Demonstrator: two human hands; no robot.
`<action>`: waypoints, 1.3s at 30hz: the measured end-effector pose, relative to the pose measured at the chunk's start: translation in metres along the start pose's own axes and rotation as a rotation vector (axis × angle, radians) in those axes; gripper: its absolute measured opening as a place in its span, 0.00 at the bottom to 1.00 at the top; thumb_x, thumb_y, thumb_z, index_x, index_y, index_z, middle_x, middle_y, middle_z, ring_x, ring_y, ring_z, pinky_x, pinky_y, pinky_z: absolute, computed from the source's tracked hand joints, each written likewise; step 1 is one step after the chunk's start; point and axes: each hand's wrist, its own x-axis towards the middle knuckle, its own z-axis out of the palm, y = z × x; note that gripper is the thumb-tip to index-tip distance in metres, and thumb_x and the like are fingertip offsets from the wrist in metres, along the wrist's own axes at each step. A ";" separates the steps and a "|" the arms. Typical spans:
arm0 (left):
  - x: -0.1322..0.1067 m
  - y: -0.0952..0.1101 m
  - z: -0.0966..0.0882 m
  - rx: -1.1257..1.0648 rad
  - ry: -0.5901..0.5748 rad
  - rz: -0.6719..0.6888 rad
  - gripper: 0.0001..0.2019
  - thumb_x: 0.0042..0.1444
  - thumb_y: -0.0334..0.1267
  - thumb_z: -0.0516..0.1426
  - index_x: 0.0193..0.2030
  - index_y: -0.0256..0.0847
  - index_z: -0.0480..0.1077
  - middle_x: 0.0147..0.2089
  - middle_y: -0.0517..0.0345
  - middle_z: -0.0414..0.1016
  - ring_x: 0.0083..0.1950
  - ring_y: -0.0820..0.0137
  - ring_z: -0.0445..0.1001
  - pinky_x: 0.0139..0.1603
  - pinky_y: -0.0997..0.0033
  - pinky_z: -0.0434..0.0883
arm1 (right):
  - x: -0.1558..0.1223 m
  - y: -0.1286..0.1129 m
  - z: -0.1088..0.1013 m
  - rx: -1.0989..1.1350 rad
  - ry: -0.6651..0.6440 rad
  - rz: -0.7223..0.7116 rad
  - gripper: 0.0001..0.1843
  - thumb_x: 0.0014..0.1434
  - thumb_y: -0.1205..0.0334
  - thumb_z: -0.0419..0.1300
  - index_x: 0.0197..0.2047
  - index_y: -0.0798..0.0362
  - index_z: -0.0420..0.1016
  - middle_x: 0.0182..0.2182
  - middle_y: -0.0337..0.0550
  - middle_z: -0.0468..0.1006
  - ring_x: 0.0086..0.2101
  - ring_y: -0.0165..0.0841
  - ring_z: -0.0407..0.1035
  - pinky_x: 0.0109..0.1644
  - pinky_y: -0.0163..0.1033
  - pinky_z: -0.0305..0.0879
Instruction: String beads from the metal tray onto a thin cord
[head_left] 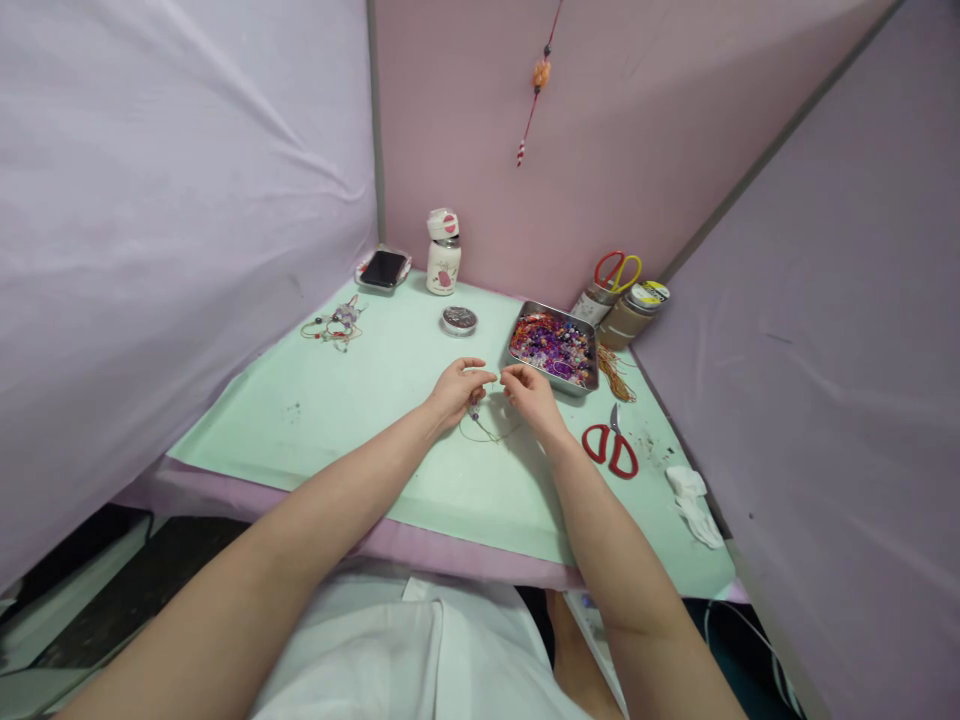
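Observation:
My left hand [459,388] and my right hand [531,394] meet over the middle of the pale green table [322,400], fingertips almost touching. Both pinch a thin yellowish cord [487,430] that droops in a loop onto the table between my wrists. A small dark bead hangs from the cord just under my left fingers. A metal tray [525,322] full of purple, pink and orange beads stands just beyond my right hand.
Red-handled scissors [611,450] lie right of my right wrist, a white cloth [694,505] near the right edge. At the back stand a round tin [458,320], a white bottle [442,255], a phone [383,268], jars with scissors [619,300]. A beaded string [334,328] lies far left.

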 end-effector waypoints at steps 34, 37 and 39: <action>-0.001 0.000 -0.001 0.015 -0.059 0.078 0.19 0.41 0.33 0.65 0.40 0.38 0.64 0.28 0.63 0.71 0.22 0.82 0.62 0.25 0.77 0.56 | -0.004 -0.008 0.002 0.454 -0.093 0.248 0.18 0.36 0.56 0.73 0.27 0.52 0.71 0.21 0.32 0.67 0.24 0.24 0.59 0.26 0.32 0.53; -0.002 0.001 0.000 0.031 -0.065 0.066 0.17 0.40 0.33 0.65 0.38 0.37 0.67 0.27 0.62 0.70 0.23 0.81 0.63 0.26 0.77 0.57 | -0.005 -0.011 0.001 0.478 -0.092 0.247 0.18 0.36 0.57 0.73 0.27 0.52 0.71 0.21 0.32 0.66 0.24 0.24 0.58 0.25 0.32 0.52; -0.002 0.002 0.000 0.050 -0.078 0.054 0.16 0.40 0.34 0.65 0.37 0.37 0.69 0.26 0.62 0.69 0.24 0.80 0.63 0.26 0.76 0.57 | -0.006 -0.011 0.001 0.491 -0.092 0.243 0.17 0.36 0.58 0.73 0.27 0.52 0.71 0.21 0.32 0.66 0.24 0.24 0.59 0.26 0.32 0.53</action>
